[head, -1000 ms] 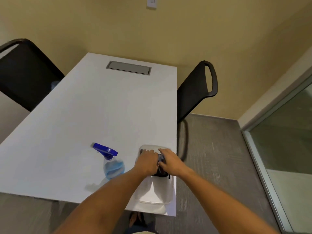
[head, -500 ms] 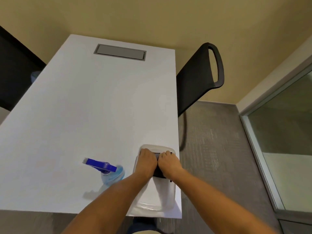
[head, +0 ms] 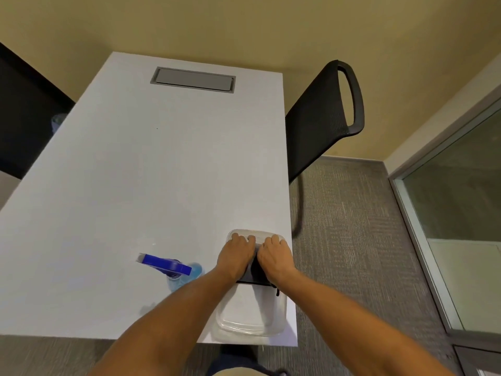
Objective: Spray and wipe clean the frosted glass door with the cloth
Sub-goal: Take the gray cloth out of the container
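A dark cloth [head: 256, 272] lies in a clear plastic bin [head: 250, 318] at the table's near right corner. My left hand [head: 235, 257] and my right hand [head: 275, 259] rest side by side on the cloth, fingers curled over it and pressing it down; most of the cloth is hidden beneath them. A spray bottle [head: 176, 270] with a blue trigger head and pale blue liquid stands on the table just left of my left forearm. The frosted glass door [head: 461, 213] with its metal frame fills the right edge of the view.
The white table [head: 135, 185] has a grey cable hatch [head: 193, 79] at its far end. A black mesh chair [head: 322, 118] stands at the table's right side, and another dark chair [head: 24, 118] at the left. Grey carpet [head: 352, 240] lies between table and door.
The view has tilted slightly and come closer to the table. Both hands have stayed together on the cloth in the bin, their fingers reaching a little farther forward.
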{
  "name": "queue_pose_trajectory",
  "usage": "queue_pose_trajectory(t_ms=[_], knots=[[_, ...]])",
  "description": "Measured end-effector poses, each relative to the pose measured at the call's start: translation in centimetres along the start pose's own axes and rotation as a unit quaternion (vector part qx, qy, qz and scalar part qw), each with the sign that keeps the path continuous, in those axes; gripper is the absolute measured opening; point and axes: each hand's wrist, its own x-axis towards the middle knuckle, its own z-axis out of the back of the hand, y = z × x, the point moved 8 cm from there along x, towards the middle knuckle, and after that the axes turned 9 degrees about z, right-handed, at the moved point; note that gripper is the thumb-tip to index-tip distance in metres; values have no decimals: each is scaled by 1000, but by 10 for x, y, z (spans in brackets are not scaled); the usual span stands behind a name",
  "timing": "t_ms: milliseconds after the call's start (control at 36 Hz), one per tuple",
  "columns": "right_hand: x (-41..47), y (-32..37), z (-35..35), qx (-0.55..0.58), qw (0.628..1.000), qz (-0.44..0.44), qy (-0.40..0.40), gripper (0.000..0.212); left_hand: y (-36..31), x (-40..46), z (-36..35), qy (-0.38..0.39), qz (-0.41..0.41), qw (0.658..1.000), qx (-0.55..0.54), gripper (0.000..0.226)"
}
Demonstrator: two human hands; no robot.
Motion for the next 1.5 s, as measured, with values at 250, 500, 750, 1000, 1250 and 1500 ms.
queue_pose_trajectory(t_ms=[250,500,750,1000,1250,1500], knots=[[-18,-5,10,112,991,-8,-76,31,5,-16,24,1,59,998,6,56],[-53,-26,27,329,932,-8,-152,19,13,-33,57,-37,92,994,51,44],[-93,-61,26,528,817,-48,-228,36,2,-64,81,-6,128,987,-99,45],[-140,-101,48,595,731,-48,-331,71,-31,-92,115,8,85,975,-205,40],[-194,-127,75,309,781,-84,-536,78,-97,-120,128,48,-6,880,-473,49],[-232,-82,27,54,912,182,-364,95,-144,-132,128,66,-12,869,-490,33]])
